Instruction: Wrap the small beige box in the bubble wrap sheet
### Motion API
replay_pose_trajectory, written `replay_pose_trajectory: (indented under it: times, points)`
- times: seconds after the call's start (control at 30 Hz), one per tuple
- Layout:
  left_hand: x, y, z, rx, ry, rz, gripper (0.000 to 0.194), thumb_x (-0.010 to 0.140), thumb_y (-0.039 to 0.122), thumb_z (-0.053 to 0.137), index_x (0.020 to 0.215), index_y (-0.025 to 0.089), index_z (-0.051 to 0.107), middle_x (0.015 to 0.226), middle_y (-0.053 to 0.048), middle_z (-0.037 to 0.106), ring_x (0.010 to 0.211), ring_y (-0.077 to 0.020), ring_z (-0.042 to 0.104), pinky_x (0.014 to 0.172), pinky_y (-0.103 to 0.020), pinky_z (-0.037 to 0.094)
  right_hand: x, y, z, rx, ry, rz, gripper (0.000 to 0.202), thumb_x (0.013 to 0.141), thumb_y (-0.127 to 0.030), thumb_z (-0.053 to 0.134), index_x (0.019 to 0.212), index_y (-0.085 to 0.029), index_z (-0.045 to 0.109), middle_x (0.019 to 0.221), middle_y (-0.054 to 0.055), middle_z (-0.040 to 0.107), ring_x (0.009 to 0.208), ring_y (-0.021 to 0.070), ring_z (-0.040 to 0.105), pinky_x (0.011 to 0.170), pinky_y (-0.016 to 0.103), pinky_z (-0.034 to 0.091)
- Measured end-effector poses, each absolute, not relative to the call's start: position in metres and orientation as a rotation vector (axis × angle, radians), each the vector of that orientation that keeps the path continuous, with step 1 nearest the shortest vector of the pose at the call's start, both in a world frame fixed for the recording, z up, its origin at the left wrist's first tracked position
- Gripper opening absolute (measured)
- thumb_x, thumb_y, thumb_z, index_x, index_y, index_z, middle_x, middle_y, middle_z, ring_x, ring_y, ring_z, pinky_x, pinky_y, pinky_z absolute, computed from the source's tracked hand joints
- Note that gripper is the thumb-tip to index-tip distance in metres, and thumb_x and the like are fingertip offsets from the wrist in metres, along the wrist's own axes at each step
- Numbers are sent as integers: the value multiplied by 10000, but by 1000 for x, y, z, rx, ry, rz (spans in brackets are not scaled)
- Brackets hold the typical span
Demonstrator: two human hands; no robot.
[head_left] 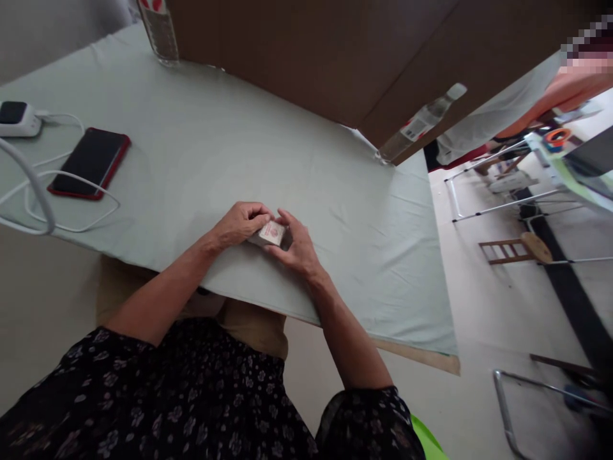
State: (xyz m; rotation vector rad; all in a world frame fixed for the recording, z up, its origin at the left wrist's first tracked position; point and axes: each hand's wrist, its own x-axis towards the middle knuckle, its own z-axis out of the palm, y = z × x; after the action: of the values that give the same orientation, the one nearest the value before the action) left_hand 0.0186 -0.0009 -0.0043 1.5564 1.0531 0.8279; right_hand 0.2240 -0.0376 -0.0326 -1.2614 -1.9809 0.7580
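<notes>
A small white box with red print on its top [272, 232] is between my two hands, just above or on the table's front part. My left hand [241, 223] is closed, with thumb and fingers on the box's left side. From the right, my right hand [299, 246] curves round the box, thumb at the near side and fingers at the far side. Part of the box is covered by my fingers, and its lower edge is hard to make out.
A pale green cloth covers the table [230, 140]. Left lie a red-cased phone [90, 163], a white cable [103, 220] and a white charger [19, 119]. Clear bottles [160, 32] stand by a large brown cardboard box [297, 57]. Rightwards are a wooden stool [522, 248] and metal frames.
</notes>
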Motion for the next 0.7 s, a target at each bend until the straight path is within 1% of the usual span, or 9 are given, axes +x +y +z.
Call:
replay_pose_trajectory:
  times: [0.07, 0.17, 0.23, 0.33, 0.4, 0.5, 0.6, 0.7]
  points:
    - [19, -1, -4, 1558, 1086, 922, 338, 831, 458, 605, 902, 154, 736, 788, -32, 700, 698, -149, 578, 641, -265, 458, 219, -33, -28, -1279, -2000, 647, 796, 827, -466, 767, 1538, -272, 466, 1367, 112, 695, 1273, 331, 623, 1148, 550, 412]
    - [18, 1, -6, 1465, 1141, 1117, 418, 853, 482, 603, 1076, 151, 730, 1028, -75, 752, 882, -179, 654, 817, -294, 525, 217, -17, -23, -1270, -2027, 560, 765, 838, -396, 747, 1538, -260, 468, 1381, 110, 688, 1299, 335, 606, 1165, 557, 399]
    - [16, 4, -10, 1391, 1209, 1190, 430, 862, 463, 600, 1139, 154, 711, 1136, -92, 748, 987, -198, 670, 920, -318, 531, 218, -5, -26, -1280, -2035, 595, 753, 830, -407, 758, 1519, -258, 494, 1403, 117, 678, 1317, 341, 599, 1166, 560, 406]
    - [14, 10, -18, 1357, 1302, 1162, 383, 834, 383, 622, 1128, 153, 707, 1158, -101, 747, 1067, -225, 674, 1000, -365, 529, 220, 6, -37, -1281, -2009, 741, 767, 829, -482, 769, 1515, -273, 497, 1441, 128, 658, 1335, 339, 601, 1169, 564, 418]
    - [13, 12, -21, 1374, 1324, 1129, 375, 811, 336, 634, 1125, 146, 707, 1152, -107, 747, 1098, -237, 673, 1023, -382, 527, 223, 6, -43, -1255, -1978, 790, 843, 812, -558, 785, 1540, -280, 463, 1502, 140, 611, 1384, 347, 568, 1184, 574, 408]
    - [14, 12, -22, 1390, 1333, 1112, 377, 812, 309, 626, 1138, 139, 705, 1173, -115, 741, 1112, -233, 674, 1023, -373, 531, 230, 0, -46, -1231, -1926, 773, 938, 791, -665, 776, 1567, -273, 422, 1581, 162, 527, 1443, 360, 517, 1191, 586, 406]
    - [16, 10, -20, 1377, 1353, 1099, 380, 822, 297, 612, 1149, 127, 701, 1190, -128, 739, 1084, -228, 678, 1009, -372, 536, 236, -5, -43, -1242, -1860, 718, 886, 848, -702, 697, 1573, -284, 407, 1580, 165, 518, 1426, 349, 530, 1172, 591, 426]
    - [18, 8, -20, 1374, 1356, 1090, 381, 827, 305, 611, 1152, 128, 698, 1197, -130, 736, 1053, -225, 679, 975, -368, 547, 235, -7, -40, -1242, -1894, 618, 790, 884, -693, 655, 1549, -322, 445, 1586, 133, 512, 1473, 351, 473, 1188, 605, 401]
